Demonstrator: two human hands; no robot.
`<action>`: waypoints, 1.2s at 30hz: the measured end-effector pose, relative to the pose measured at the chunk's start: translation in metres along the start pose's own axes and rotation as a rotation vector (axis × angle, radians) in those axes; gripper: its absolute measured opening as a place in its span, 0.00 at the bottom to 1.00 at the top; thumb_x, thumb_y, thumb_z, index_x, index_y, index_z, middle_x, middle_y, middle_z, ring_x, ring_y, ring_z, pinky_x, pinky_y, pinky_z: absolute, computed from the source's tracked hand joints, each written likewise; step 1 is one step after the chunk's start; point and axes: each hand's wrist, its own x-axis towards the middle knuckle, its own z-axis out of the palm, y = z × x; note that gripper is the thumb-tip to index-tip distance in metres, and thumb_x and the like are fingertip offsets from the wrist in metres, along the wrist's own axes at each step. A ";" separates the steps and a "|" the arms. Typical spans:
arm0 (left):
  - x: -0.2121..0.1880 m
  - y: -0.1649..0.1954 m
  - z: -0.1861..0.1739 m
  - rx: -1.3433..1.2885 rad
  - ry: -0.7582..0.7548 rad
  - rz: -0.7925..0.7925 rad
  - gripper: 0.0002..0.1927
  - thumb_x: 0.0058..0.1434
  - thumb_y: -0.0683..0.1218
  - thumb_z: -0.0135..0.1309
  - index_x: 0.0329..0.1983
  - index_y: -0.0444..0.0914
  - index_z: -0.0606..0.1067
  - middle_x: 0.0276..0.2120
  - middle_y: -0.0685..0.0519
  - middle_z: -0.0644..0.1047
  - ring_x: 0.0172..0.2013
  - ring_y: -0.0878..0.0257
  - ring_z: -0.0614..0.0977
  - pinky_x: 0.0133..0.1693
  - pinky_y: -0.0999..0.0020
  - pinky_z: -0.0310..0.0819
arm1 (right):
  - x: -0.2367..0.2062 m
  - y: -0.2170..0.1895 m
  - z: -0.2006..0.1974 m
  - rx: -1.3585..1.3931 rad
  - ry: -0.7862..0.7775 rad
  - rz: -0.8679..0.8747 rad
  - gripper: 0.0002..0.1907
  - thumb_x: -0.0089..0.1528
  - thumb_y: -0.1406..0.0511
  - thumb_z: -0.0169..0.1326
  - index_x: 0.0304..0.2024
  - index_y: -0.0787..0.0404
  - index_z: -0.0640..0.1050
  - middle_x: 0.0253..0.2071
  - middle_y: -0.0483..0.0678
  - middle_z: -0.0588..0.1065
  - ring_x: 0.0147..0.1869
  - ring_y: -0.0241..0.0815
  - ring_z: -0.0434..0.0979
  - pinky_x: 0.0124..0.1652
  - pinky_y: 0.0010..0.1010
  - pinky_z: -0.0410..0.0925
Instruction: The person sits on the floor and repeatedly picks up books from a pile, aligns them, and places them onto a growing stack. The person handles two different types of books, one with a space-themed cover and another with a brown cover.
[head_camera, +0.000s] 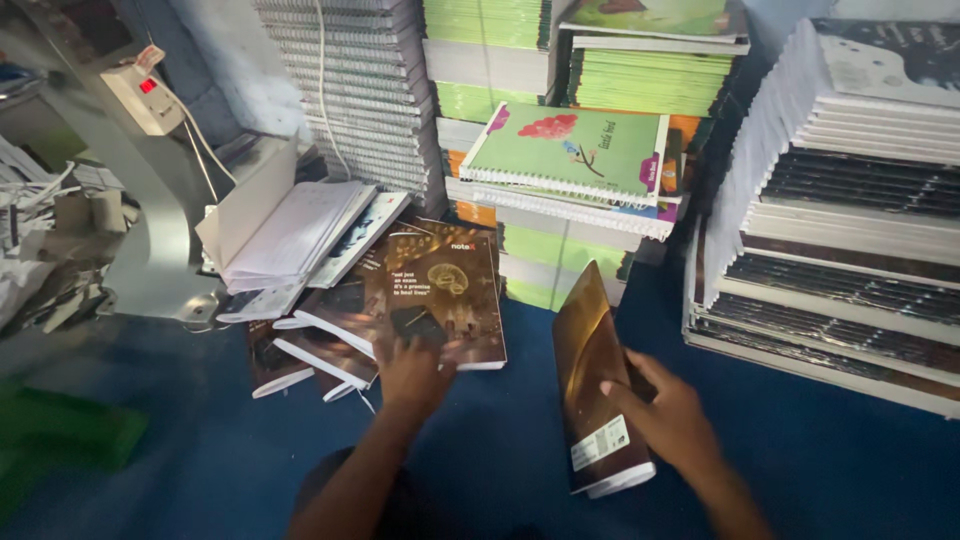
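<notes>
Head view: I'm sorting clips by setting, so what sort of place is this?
Probably a notebook bindery or stationery stockroom: tall stacks of spiral notebooks and green-covered books line the walls, while the right hand holds a brown-covered notebook over blue flooring.

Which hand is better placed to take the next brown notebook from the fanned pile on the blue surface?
Probably the left. The left hand already rests on the top brown notebook of the pile, fingers spread. The right hand is occupied: it grips another brown notebook held tilted on edge, away from the pile.
</notes>
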 end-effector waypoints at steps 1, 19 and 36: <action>-0.004 -0.003 0.002 0.006 0.066 0.000 0.19 0.63 0.61 0.55 0.52 0.49 0.77 0.58 0.50 0.74 0.67 0.48 0.67 0.67 0.31 0.48 | -0.001 0.002 -0.001 0.009 -0.006 -0.023 0.37 0.55 0.51 0.62 0.63 0.61 0.73 0.60 0.58 0.77 0.65 0.48 0.76 0.61 0.35 0.65; 0.008 -0.022 0.041 -1.623 0.024 -0.432 0.35 0.47 0.33 0.54 0.61 0.37 0.64 0.38 0.43 0.78 0.31 0.51 0.84 0.28 0.57 0.82 | -0.004 -0.013 -0.002 0.110 -0.057 0.101 0.38 0.54 0.54 0.62 0.65 0.58 0.72 0.54 0.57 0.81 0.53 0.47 0.84 0.52 0.34 0.73; -0.101 0.069 0.001 -1.045 0.124 -0.060 0.39 0.52 0.38 0.56 0.68 0.46 0.61 0.39 0.38 0.83 0.39 0.43 0.87 0.38 0.52 0.82 | -0.002 -0.001 0.012 0.118 0.025 -0.206 0.34 0.58 0.61 0.64 0.64 0.68 0.72 0.59 0.59 0.77 0.60 0.43 0.78 0.55 0.31 0.68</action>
